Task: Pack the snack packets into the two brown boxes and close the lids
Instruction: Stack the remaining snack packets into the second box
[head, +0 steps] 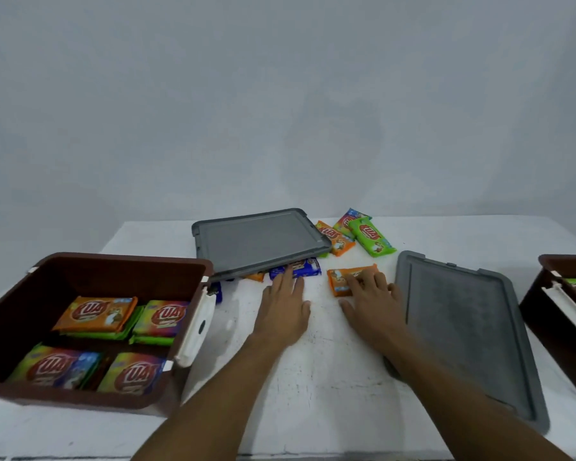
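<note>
Left arm: bare, extended forward from lower centre, forearm angled toward the middle.
Left hand [285,306]: palm down, fingers straight and close together, tips forward (no closed grip).
Right arm: bare, extended from lower right, angled inward.
Right hand [373,299]: palm down, fingers spread and flat, thumb out to the left.
Spacing: hands near, not touching.

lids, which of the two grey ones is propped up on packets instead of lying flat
The far grey lid, beside the left brown box: its front edge rests on a blue packet. The right grey lid lies flat.
</note>
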The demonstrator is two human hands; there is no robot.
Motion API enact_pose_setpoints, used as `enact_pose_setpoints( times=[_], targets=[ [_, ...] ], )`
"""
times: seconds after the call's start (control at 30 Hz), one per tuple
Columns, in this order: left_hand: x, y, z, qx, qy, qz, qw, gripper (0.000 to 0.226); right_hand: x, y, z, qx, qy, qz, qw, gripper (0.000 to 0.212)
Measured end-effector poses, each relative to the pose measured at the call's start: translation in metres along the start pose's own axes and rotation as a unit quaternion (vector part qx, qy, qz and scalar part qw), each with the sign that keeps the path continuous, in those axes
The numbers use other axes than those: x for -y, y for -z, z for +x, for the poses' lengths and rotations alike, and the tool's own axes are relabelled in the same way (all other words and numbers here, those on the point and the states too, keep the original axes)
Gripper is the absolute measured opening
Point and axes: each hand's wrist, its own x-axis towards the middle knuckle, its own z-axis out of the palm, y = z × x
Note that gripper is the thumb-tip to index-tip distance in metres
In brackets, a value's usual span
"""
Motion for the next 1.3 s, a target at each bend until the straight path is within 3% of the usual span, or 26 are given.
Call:
enact_pose_setpoints(
  times=[0.1, 0.3, 0.43, 0.53, 0.67, 0.8, 0.93, 1.1, 1.17, 1.2, 1.3],
  targets=[
    [0.001, -0.008, -0.007, -0.022, 0.02, 0.004, 1.0, 0.063, -0.003, -0.005, -0.004, -0.011, -0.011, 0.018, 1.0, 0.056],
    [0.006, -0.01, 0.006, -0.032, -0.031, 0.032, 0.999, 0.067, -0.007, -0.014, -0.003, -0.006, -0.003, 0.059, 0.998, 0.058],
    [0.001, -0.01, 0.013, -0.059, -0.001, 0.046, 0.997, 0.07, -0.007, -0.014, -0.002, -0.017, -0.005, 0.083, 0.996, 0.059],
    [-0.002, -0.009, 0.011, -0.09, -0.014, 0.095, 0.991, 0.061, -0.011, -0.01, 0.0, -0.03, -0.005, 0.083, 0.996, 0.058],
    [0.003, -0.016, 0.004, -0.126, -0.026, 0.028, 0.991, 0.046, -0.018, -0.006, 0.001, -0.019, 0.011, 0.062, 0.998, 0.06],
    [0.008, -0.014, 0.005, -0.093, -0.013, -0.038, 0.995, 0.048, -0.02, -0.007, 0.0, -0.001, 0.022, 0.084, 0.996, 0.061],
    [0.008, -0.004, 0.009, -0.051, 0.021, -0.082, 0.995, 0.069, -0.019, -0.005, 0.001, 0.005, 0.001, 0.131, 0.991, 0.07],
    [0.004, 0.028, 0.024, 0.054, 0.088, -0.112, 0.988, 0.084, -0.017, 0.021, 0.018, 0.109, -0.067, 0.196, 0.972, 0.08],
    [0.005, 0.039, 0.028, 0.065, 0.145, -0.214, 0.964, 0.077, -0.017, 0.032, 0.022, 0.126, -0.131, 0.319, 0.93, 0.076],
    [0.006, 0.046, 0.03, 0.058, 0.184, -0.3, 0.934, 0.07, -0.016, 0.035, 0.023, 0.13, -0.173, 0.433, 0.875, 0.074],
    [0.007, 0.075, 0.03, 0.038, 0.224, -0.535, 0.814, 0.052, -0.008, 0.044, 0.02, 0.135, -0.233, 0.712, 0.649, 0.054]
  ],
)
